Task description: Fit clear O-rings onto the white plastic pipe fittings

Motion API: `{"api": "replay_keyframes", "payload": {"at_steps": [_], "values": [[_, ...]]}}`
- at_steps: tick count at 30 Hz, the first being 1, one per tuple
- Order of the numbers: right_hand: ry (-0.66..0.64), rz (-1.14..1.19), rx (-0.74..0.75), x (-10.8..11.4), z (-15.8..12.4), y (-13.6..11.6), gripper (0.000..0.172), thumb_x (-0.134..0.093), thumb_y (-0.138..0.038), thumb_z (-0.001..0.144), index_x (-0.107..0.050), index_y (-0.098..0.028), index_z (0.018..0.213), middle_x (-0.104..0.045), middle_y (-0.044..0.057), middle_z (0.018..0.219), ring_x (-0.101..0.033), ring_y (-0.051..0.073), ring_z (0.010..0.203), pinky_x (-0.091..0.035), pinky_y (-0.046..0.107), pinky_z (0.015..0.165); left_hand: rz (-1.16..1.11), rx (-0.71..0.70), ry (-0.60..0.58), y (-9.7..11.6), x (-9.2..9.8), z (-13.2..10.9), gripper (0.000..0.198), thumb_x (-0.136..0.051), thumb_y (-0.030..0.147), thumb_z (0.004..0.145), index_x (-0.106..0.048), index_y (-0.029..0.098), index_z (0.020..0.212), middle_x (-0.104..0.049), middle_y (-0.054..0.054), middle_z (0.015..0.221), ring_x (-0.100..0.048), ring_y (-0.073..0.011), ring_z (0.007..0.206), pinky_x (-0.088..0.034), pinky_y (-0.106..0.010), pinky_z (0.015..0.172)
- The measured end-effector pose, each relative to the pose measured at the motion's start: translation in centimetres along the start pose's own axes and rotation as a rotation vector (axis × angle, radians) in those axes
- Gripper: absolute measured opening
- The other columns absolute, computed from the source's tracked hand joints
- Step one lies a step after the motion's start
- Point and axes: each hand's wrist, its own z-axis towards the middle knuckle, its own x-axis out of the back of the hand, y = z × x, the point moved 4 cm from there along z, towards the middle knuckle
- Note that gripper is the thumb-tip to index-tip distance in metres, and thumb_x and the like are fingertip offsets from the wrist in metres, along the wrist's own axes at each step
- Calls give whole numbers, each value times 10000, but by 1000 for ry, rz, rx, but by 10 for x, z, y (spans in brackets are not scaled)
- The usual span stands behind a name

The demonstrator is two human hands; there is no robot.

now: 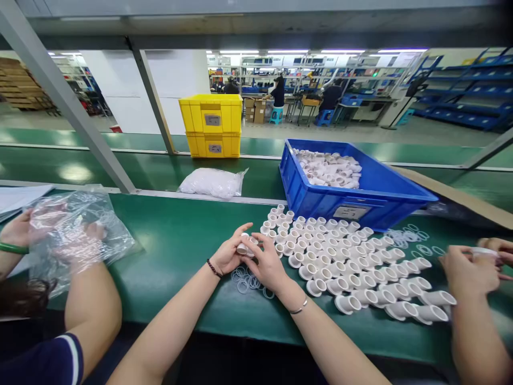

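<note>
Gripping: tube (242, 248) is being held by left hand (226, 255) and right hand (267, 264).
Rings (249, 280): are being partly covered by right hand.

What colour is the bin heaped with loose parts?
The bin is blue, seen best in the head view.

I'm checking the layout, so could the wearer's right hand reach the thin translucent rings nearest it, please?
Probably yes: the rings lie close by the right hand with nothing visibly between, though it holds a white cylindrical piece.
</note>
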Motion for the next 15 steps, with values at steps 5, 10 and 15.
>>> {"api": "replay_keyframes", "payload": {"at_steps": [5, 10, 15], "values": [[33, -63, 8, -2, -1, 3, 439, -500, -176, 881, -474, -338, 1287, -445, 96, 1242, -466, 250, 1098, -480, 431, 867, -96, -68, 71, -2, 6, 5, 254, -545, 222, 830, -532, 139, 1070, -621, -78, 900, -624, -173, 829, -501, -325, 818], [7, 10, 28, -2, 3, 0, 460, -434, -164, 906, -388, -274, 1350, -421, 106, 1341, -436, 249, 1187, -419, 463, 973, -188, -40, 135, -6, 11, 8, 216, -462, 273, 897, -594, 111, 950, -612, -69, 880, -593, -124, 767, -491, -236, 725], [-92, -6, -50, -2, 5, -1, 474, -508, -261, 880, -396, -216, 1338, -343, 135, 1408, -418, 294, 1210, -407, 494, 980, -167, -54, 121, -9, 11, 9, 212, -518, 287, 869, -583, 122, 984, -599, -64, 887, -579, -130, 762, -476, -243, 701]]}}
